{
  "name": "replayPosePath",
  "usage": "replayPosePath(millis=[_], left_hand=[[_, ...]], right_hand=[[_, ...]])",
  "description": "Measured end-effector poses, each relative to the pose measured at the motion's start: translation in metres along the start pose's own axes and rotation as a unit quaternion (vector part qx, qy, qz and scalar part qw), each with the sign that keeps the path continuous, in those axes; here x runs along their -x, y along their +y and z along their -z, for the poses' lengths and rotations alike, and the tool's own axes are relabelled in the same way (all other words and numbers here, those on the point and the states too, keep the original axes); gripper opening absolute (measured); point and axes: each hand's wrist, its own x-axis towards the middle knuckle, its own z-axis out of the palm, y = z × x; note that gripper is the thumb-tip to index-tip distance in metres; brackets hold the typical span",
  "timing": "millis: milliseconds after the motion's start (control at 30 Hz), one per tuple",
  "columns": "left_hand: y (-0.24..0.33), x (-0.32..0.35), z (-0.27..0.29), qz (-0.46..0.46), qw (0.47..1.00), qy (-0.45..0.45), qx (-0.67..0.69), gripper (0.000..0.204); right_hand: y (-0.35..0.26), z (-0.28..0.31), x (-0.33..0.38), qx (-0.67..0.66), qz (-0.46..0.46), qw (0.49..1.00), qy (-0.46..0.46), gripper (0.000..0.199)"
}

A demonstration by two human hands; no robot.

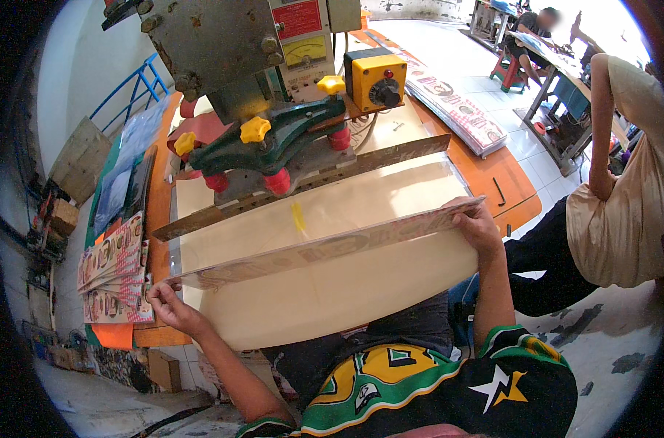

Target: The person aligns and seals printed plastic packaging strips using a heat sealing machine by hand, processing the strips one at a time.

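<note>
A long strip of clear printed plastic (pixel 325 250) stretches across in front of me, tilted up on edge above the cream-coloured work board (pixel 346 292). My left hand (pixel 175 306) pinches its left end between closed fingers. At the other end, my right hand (pixel 478 225) grips the strip with the thumb on the near side. Just beyond the strip runs the long metal bar (pixel 303 186) of a press. Its dark green clamp frame (pixel 273 139) carries yellow star knobs and red feet. A short yellow mark (pixel 298 217) lies on the board between bar and strip.
Printed sheets lie stacked at the left (pixel 116 266) and far right (pixel 460 109). A yellow control box (pixel 376 80) sits by the press. A hex key (pixel 499 191) rests on the orange table (pixel 518 193). One person (pixel 624 190) stands close at right; another sits farther back.
</note>
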Motion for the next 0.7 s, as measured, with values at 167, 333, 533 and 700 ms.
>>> replayPosePath(millis=[167, 333, 533, 700], left_hand=[[0.008, 0.002, -0.005, 0.027, 0.999, 0.02, 0.009, 0.019], [0.006, 0.001, -0.007, 0.046, 0.998, 0.024, 0.031, 0.021], [0.0, 0.001, -0.005, 0.027, 1.0, -0.005, 0.005, 0.025], [-0.004, 0.0, 0.001, 0.015, 0.999, -0.013, -0.028, 0.027]], right_hand=[[-0.001, -0.001, 0.001, 0.003, 0.004, 1.0, 0.007, 0.038], [-0.003, -0.003, 0.002, -0.002, -0.005, 1.0, 0.003, 0.04], [0.0, 0.001, 0.0, 0.0, 0.005, 1.0, -0.008, 0.04], [-0.002, -0.003, 0.001, -0.006, 0.006, 1.0, 0.003, 0.037]])
